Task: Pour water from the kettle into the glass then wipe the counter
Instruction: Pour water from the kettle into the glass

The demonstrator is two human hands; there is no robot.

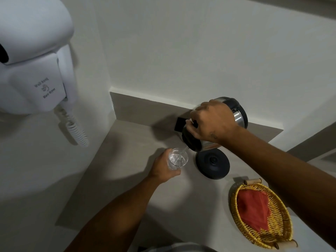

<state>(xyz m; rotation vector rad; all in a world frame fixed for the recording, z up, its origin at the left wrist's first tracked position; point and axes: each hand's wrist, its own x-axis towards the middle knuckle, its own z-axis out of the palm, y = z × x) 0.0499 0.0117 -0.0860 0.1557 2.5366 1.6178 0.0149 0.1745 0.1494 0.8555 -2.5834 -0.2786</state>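
My right hand [212,122] grips the handle of a steel and black kettle [240,115], which is lifted and tilted to the left above its base. A thin stream of water runs from its spout into a clear glass [177,158]. My left hand [162,169] is wrapped around the glass from the left, on or just above the grey counter [127,160]. Water shows inside the glass. A red cloth [253,209] lies in a wicker basket [280,230] at the lower right.
The kettle's round black base [212,163] sits on the counter right of the glass. A white wall-hung hair dryer [34,57] with a coiled cord [76,130] hangs on the left wall. White walls close in the counter's corner at the back and left.
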